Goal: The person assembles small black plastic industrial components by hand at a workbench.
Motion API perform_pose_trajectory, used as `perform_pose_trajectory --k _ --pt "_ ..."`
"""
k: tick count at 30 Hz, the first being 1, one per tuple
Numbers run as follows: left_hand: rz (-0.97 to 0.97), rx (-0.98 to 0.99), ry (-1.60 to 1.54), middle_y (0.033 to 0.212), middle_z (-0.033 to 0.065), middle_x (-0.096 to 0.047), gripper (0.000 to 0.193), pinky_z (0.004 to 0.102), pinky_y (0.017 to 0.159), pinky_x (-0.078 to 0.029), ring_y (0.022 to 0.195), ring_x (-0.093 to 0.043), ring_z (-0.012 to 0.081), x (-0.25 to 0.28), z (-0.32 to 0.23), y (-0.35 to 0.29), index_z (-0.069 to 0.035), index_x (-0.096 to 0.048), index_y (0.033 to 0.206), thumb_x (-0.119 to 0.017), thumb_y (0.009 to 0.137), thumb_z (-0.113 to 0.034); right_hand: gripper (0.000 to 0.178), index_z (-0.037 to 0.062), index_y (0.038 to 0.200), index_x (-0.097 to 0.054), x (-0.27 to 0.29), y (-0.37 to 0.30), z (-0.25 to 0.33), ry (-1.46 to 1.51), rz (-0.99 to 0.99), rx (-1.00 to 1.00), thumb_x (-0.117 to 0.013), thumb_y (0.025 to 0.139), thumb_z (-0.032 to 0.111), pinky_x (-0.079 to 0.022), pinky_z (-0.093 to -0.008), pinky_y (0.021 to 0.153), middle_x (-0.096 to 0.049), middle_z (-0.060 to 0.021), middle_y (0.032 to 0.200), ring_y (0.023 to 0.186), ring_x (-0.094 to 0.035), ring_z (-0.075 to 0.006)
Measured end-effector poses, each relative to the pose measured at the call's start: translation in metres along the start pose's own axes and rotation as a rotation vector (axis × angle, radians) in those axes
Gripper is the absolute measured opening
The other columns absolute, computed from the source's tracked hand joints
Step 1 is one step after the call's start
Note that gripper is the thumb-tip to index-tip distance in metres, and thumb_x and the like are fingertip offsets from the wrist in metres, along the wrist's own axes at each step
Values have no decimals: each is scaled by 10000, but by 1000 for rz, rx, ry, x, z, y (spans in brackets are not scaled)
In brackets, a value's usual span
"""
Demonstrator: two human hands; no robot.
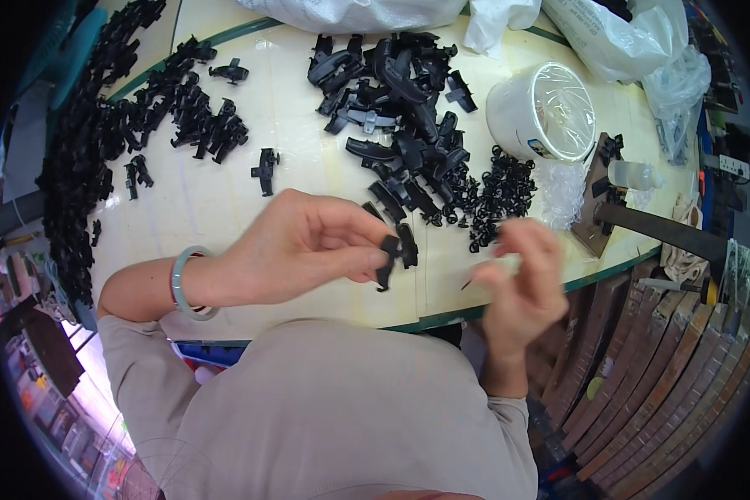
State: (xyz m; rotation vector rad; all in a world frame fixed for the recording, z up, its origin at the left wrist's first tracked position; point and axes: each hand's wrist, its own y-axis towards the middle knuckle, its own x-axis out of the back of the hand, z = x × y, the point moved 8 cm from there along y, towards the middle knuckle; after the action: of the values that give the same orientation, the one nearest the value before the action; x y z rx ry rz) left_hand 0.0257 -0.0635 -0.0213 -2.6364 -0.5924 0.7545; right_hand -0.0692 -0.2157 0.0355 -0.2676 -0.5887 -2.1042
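My left hand (308,250) pinches a small black plastic clip-like part (387,262) between thumb and fingertips, above the near edge of the table. Another black part (407,245) lies just behind it. To the right, my right hand (523,287) is smeared by motion, its thumb and fingers curled together. A thin dark tip (466,285) shows at its thumb; what it belongs to is too small to make out. Beyond this hand is a pile of small black ring-like pieces (504,187). Larger curved black plastic parts (404,100) are heaped in the middle.
Many assembled-looking black parts (75,183) line the table's left side, with a single one (266,172) nearer. A white tub (512,108) covered in clear film stands at the right. Beside it are a small bottle (633,176) and a metal bar (662,229). White bags (358,12) sit behind.
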Motion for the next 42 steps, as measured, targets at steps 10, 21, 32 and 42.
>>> perform_pose_trajectory --k 10,21,32,42 --pt "-617 -102 274 842 92 -652 212 238 680 -530 738 -636 132 96 -22 -80 61 -599 1020 -607 812 17 187 18 847 -632 -17 33 -18 -561 195 270 -662 675 -49 -450 -328 648 -563 -92 832 756 -544 -252" --pt "-1011 -79 759 881 59 -612 215 184 596 -494 684 -610 83 137 -41 -130 34 -609 1002 -642 797 -21 116 -19 900 -553 11 24 -31 -24 131 -158 -550 803 -81 -478 -255 582 -581 -138 876 703 -579 -172" --pt "-553 -697 1498 1087 85 -555 418 356 831 -423 996 -504 280 42 -62 -59 -60 -603 1003 -763 625 -142 158 27 1009 -510 0 -26 -75 1037 150 -607 -547 855 25 -441 -225 564 -499 -123 942 646 -486 -114" --pt "-493 -878 1884 1078 106 -574 310 387 840 -430 1016 -525 277 50 -52 -38 -18 -590 1019 -647 725 -97 161 -12 1052 -494 -2 -31 -66 821 12 -589 -457 906 45 -472 -246 547 -551 -159 875 606 -532 -129"
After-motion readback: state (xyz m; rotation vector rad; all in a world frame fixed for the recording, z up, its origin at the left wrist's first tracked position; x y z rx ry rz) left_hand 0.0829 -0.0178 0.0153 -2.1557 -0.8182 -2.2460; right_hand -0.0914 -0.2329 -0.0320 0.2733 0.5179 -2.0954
